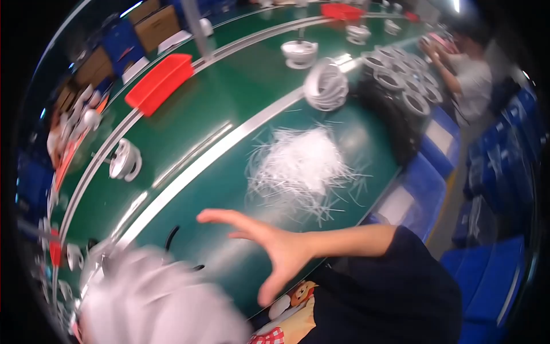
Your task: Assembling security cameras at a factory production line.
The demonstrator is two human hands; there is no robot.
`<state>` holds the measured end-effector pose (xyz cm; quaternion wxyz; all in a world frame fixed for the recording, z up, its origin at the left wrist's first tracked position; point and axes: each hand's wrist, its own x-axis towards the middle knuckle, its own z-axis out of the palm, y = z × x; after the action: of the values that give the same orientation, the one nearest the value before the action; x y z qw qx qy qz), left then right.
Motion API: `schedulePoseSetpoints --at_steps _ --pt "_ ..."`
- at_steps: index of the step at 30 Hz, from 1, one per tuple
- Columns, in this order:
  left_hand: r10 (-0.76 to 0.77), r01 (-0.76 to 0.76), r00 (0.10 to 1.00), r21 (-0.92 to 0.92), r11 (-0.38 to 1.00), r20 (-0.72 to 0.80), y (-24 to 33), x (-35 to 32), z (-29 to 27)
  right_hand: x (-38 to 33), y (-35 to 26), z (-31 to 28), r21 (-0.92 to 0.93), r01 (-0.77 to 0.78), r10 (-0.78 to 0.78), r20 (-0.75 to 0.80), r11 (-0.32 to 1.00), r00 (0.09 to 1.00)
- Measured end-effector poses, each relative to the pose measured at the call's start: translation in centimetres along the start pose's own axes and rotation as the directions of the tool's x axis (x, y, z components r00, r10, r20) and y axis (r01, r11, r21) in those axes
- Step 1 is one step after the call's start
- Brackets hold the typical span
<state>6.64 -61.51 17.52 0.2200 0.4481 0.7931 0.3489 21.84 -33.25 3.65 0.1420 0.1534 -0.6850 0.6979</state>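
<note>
My right hand point(275, 243) reaches in from the right over the near green table, bare, with fingers and thumb spread and nothing between them. At the lower left, close to the camera, a large white ribbed housing point(154, 298) is smeared by motion; it stands apart from my right hand. My left hand does not show; the housing may cover it. Beyond my right hand lies a loose pile of thin white plastic strips point(303, 157). Two short black curved pieces, one of them a strip point(171, 237), rest on the table between the housing and my right hand.
A white spiral-ribbed housing point(325, 85) stands past the pile, beside a black bag point(392, 123) and several white rings point(415, 103). A green conveyor point(229, 86) carries white parts; a red bin point(160, 84) sits at its far rail. Another person point(472, 74) works at the far right.
</note>
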Motion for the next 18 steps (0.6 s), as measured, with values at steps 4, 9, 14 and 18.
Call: schedulePoseSetpoints --at_steps 4,9,14,18 --pt "0.517 -0.165 0.747 -0.638 0.753 0.417 7.8 17.8 15.4 -9.9 -3.9 -2.1 0.423 0.136 0.076 -0.447 0.896 0.892" --pt "0.534 0.283 0.707 -0.877 0.387 0.464 9.7 29.2 30.1 -12.9 -4.1 -10.0 0.240 0.427 0.066 -0.921 0.872 0.383" --pt "0.122 -0.138 0.990 -0.693 0.708 -0.073 7.3 39.2 42.7 -14.0 -2.7 -19.1 0.411 0.214 0.346 -0.894 0.886 0.285" --pt "0.113 -0.110 0.994 -0.347 0.931 -0.010 10.6 38.9 44.1 -14.6 -2.1 -23.4 0.304 0.164 0.297 -0.952 0.938 0.068"
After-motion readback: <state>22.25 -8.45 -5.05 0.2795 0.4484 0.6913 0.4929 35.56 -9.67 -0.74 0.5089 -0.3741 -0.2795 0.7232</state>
